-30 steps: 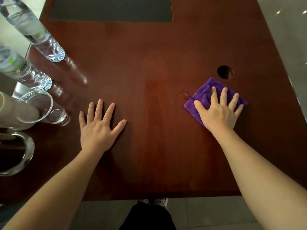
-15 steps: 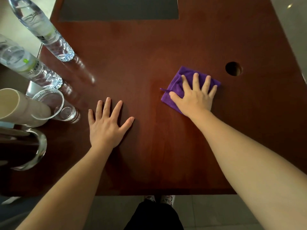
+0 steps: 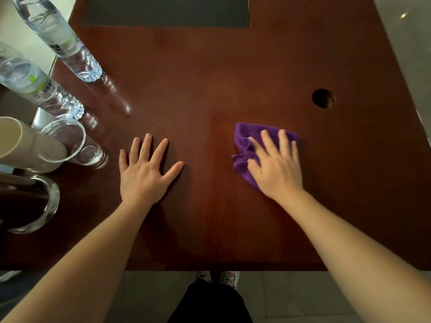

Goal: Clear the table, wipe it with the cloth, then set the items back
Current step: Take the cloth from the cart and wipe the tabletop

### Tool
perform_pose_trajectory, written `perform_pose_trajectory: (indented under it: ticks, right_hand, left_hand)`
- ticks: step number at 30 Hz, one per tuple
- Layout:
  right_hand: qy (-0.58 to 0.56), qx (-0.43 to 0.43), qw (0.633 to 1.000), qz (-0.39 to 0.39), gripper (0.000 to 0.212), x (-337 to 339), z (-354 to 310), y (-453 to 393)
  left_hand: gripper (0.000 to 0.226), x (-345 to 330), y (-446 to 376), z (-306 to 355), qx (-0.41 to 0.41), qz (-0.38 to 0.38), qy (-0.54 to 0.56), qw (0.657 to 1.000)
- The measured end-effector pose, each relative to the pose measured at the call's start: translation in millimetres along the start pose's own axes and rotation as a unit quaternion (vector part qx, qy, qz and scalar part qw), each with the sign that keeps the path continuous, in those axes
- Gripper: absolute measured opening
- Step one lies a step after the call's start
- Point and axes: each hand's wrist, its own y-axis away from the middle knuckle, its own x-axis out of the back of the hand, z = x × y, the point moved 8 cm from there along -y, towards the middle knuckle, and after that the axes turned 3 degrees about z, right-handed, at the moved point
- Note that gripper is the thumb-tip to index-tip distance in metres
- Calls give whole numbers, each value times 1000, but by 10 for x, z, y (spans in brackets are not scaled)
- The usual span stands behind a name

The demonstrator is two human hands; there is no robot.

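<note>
1. Fingers (image 3: 285,142) of the right hand (image 3: 276,170): straight, slightly apart, pressed flat on the purple cloth (image 3: 245,141); nothing pinched.
2. Fingers of the left hand (image 3: 143,172): spread wide, palm down, flat on the bare table (image 3: 210,78); holding nothing.
3. Purple cloth: bunched under the right hand, right of table centre, near the front half.
4. Glass jug (image 3: 35,203): left edge, nearest item.
5. Beige cup (image 3: 25,145) and clear glass (image 3: 77,145): left edge, side by side.
6. 2 water bottles: near one (image 3: 37,87), far one (image 3: 63,43), both at the left edge.
7. Round hole (image 3: 323,98): beyond the cloth, to its right.
8. Dark mat (image 3: 165,10): far edge.
</note>
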Motion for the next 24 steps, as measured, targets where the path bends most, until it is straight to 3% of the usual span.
perform_pose_trajectory:
  ticks: [5, 8, 14, 20, 24]
  right_hand:
    - [5, -185, 983, 7, 65, 102, 1051, 28]
    - [21, -235, 972, -3, 67, 86, 1252, -16]
    - [28, -276, 961, -4, 70, 118, 1228, -86]
    - [-1, -370, 929, -11, 73, 76, 904, -420]
    - [-26, -330, 943, -3, 71, 48, 335, -732]
  left_hand:
    - [81, -2, -1, 5, 0, -1, 2, 1000]
    - [82, -3, -3, 0, 0, 0, 2, 1000]
    - [82, 0, 3, 5, 3, 3, 1, 1000]
    - [82, 10, -2, 28, 5, -1, -5, 1000]
    - [81, 20, 10, 27, 6, 1, 1, 1000]
